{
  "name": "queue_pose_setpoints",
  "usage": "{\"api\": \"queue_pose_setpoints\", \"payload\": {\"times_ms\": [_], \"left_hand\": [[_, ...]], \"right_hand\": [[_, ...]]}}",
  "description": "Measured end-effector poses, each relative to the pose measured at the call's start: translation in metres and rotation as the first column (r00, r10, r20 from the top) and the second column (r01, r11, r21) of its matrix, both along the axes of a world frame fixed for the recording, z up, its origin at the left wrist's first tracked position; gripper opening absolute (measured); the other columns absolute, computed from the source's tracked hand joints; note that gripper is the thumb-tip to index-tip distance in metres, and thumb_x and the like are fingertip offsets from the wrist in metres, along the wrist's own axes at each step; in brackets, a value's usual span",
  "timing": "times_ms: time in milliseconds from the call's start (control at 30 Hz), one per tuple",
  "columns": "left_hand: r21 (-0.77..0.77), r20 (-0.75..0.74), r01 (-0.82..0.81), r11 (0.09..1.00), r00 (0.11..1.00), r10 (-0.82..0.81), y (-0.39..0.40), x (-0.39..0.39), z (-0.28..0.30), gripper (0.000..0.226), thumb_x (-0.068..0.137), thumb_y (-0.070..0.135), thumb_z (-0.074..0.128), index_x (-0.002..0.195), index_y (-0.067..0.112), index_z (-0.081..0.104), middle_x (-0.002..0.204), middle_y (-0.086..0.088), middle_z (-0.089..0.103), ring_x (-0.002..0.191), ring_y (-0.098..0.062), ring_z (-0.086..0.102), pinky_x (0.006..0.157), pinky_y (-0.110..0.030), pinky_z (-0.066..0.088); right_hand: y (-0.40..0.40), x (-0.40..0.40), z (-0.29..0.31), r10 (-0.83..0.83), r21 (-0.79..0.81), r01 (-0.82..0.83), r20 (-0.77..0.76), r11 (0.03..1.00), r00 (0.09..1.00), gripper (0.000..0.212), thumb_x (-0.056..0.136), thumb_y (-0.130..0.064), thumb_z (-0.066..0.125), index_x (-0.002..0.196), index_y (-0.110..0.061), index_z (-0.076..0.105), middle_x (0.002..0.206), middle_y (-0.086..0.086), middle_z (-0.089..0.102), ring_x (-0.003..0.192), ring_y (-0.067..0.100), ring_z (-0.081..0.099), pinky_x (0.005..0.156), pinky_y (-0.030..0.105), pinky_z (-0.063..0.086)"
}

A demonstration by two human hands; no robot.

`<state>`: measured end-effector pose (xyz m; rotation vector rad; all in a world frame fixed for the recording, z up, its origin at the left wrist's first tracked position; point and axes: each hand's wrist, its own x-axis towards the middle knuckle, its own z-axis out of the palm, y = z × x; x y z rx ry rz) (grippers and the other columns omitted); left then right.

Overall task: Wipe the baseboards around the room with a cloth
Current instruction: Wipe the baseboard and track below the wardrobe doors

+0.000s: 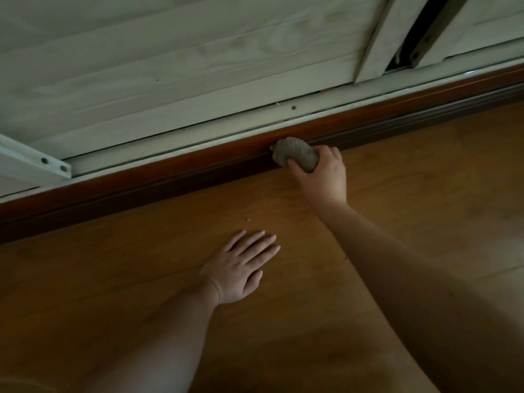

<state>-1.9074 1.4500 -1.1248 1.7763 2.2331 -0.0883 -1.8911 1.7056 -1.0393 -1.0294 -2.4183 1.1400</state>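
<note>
One right hand (323,177) presses one cloth (296,157) against one baseboard (170,177)

You have a single view, from the camera on your head. It looks forward and steeply down at the baseboard (170,177), which crosses the frame on a slant, rising to the right. The camera sits close: floor (425,171) fills the frame below the baseboard, pale wooden panels (170,66) above it.
</note>
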Motion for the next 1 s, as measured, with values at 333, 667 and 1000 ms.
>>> {"api": "queue_pose_setpoints", "payload": {"times_ms": [333, 667, 1000], "left_hand": [[-0.051, 0.008, -0.016, 0.999, 1.000, 0.017, -0.001, -0.001, -0.001, 0.065, 0.101, 0.043, 0.034, 0.160, 0.028, 0.010, 0.168, 0.005, 0.003, 0.154, -0.017, 0.003, 0.121, -0.047, 0.010], [-0.040, 0.024, -0.006, 0.999, 1.000, 0.007, -0.001, -0.001, -0.001, 0.065, 0.101, 0.044, 0.031, 0.160, 0.028, 0.010, 0.168, 0.005, 0.002, 0.154, -0.017, 0.003, 0.121, -0.048, 0.011], [0.015, 0.004, -0.006, 1.000, 1.000, 0.006, -0.001, -0.003, -0.002, 0.060, 0.098, 0.042, 0.044, 0.154, 0.028, 0.027, 0.160, 0.002, 0.034, 0.149, -0.019, 0.023, 0.121, -0.044, 0.013]], "right_hand": [[0.096, 0.032, 0.015, -0.103, 0.136, 0.088, 0.107, 0.987, 0.989, 0.050, 0.087, -0.036, 0.071, 0.127, -0.010, 0.056, 0.123, 0.005, 0.050, 0.101, 0.008, 0.042, 0.087, 0.021, 0.035], [0.088, 0.046, 0.012, -0.276, 0.028, 0.275, 0.108, 0.961, 0.955, 0.048, 0.088, -0.032, 0.072, 0.126, -0.010, 0.054, 0.124, 0.003, 0.048, 0.105, 0.013, 0.048, 0.087, 0.021, 0.037], [-0.076, -0.007, -0.037, 0.226, -0.072, -0.219, 0.119, 0.973, 0.967, 0.047, 0.084, -0.038, 0.073, 0.121, -0.014, 0.057, 0.112, 0.000, 0.049, 0.105, 0.018, 0.053, 0.082, 0.022, 0.040]]}}
